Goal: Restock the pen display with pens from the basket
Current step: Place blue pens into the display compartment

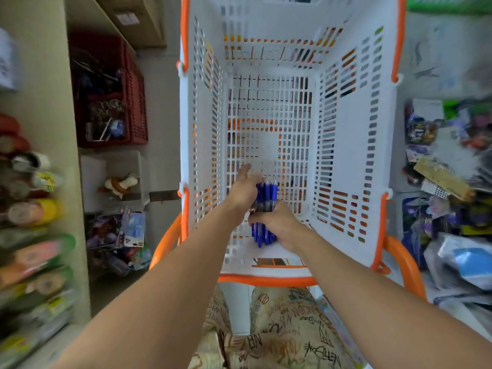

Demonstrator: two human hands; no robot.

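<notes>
The pens (263, 209), a blue bundle, are low in the basket (346, 129) by its near wall, the right hand (277, 225) curled round them and the left hand (246, 186) flat-fingered against them; no display shows, so restocking seems barely begun.

- The middle of the bundle of blue plastic pens (263, 206) was hidden under the right hand (277, 225), so their count could not be told.
- The left hand (246, 187) covered the bundle's left side; its fingertips were blurred.
- The white slotted plastic basket (351, 145) was cut off by the top edge.
- The packaged goods on the left shelf (32, 235) were blurred past reading.
</notes>
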